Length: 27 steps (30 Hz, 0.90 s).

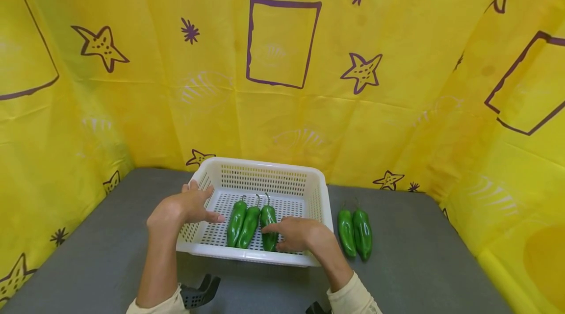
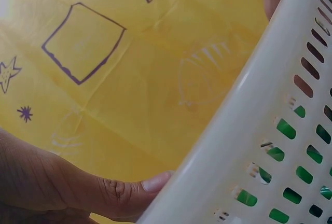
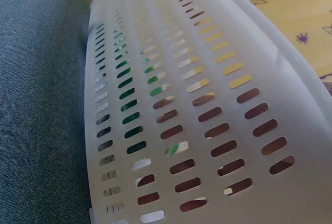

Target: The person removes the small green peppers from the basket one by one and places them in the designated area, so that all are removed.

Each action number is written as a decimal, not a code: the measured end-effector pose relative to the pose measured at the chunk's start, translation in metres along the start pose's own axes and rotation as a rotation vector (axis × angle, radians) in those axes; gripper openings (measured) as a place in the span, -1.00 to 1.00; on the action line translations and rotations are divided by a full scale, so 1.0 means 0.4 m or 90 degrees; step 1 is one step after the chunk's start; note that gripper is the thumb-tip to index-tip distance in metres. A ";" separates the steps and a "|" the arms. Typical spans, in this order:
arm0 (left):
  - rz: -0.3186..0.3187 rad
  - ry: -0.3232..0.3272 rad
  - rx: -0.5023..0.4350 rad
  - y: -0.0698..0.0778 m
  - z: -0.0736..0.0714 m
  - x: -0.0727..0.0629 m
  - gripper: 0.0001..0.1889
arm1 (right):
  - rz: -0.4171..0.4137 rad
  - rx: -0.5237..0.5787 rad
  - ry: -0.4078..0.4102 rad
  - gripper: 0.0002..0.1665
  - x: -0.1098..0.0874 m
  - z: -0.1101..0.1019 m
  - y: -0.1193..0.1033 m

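Observation:
A white perforated plastic basket [image 1: 260, 162] holds three long green peppers side by side, stems pointing away. My right hand [image 1: 297, 234] reaches over the basket's near right side and grips the rightmost pepper [image 1: 268, 216], its index finger across the pepper and its thumb at the right edge. Left of it lie a middle pepper [image 1: 249, 225] and a left pepper [image 1: 237, 222]. My left hand [image 1: 187, 206] is over the basket's left side with fingers spread, its thumb pointing inward; in the left wrist view the thumb [image 2: 119, 195] passes behind the rim. The right wrist view shows mostly the basket wall [image 3: 171, 120].
Two more green peppers, one [image 1: 346, 233] beside another [image 1: 363, 234], lie on the grey table [image 1: 419, 255] right of the basket. A yellow cloth [image 1: 282, 117] with purple stars hangs behind and along both sides. Black wrist mounts [image 1: 200, 294] show near the sleeves.

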<state>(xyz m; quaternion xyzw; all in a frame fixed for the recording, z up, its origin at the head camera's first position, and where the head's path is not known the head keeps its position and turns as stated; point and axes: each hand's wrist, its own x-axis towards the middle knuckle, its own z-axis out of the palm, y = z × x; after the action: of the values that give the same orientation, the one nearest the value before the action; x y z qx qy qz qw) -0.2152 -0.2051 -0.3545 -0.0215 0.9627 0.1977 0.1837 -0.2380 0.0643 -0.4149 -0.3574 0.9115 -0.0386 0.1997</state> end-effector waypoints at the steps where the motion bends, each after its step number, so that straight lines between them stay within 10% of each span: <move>1: 0.000 0.001 0.000 0.001 -0.001 -0.001 0.17 | -0.002 -0.001 0.001 -0.45 -0.001 -0.001 0.001; 27: 0.011 0.000 0.004 0.001 -0.002 0.002 0.16 | -0.017 0.027 0.020 -0.73 -0.031 -0.029 0.019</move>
<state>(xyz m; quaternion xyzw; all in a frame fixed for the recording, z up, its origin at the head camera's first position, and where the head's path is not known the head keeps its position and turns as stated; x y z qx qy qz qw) -0.2162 -0.2052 -0.3538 -0.0130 0.9635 0.1960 0.1819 -0.2391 0.0772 -0.4019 -0.3647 0.9086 -0.0665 0.1925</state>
